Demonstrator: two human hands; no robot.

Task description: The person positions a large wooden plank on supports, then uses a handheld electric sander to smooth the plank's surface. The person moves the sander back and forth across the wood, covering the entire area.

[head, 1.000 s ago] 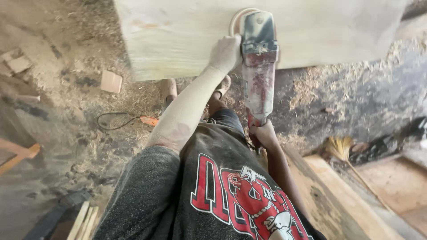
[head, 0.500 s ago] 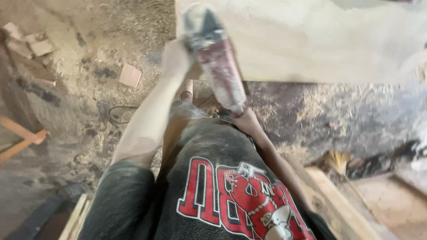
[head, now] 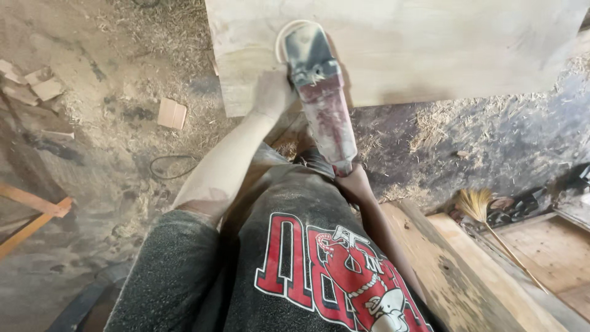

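A dusty angle grinder (head: pixel 319 92) rests with its disc guard on a large pale wooden board (head: pixel 430 43) at the top of the head view. My left hand (head: pixel 270 92) grips the grinder's front, by its side handle near the head. My right hand (head: pixel 351 183) holds the rear end of the red, dust-coated body. Both arms reach forward over my dark shirt with a red and white print.
The dirt floor is strewn with sawdust and shavings. Small wood offcuts (head: pixel 171 113) lie at the left, with a black cable (head: pixel 172 167) near them. An orange wooden frame (head: pixel 37 212) stands at far left. A straw broom (head: pixel 485 212) and planks (head: pixel 455 270) lie at lower right.
The grinder swung left and tilted half a second ago; now it sits again near the board's lower edge, a little left of where it was a second ago. Both hands kept their grip.
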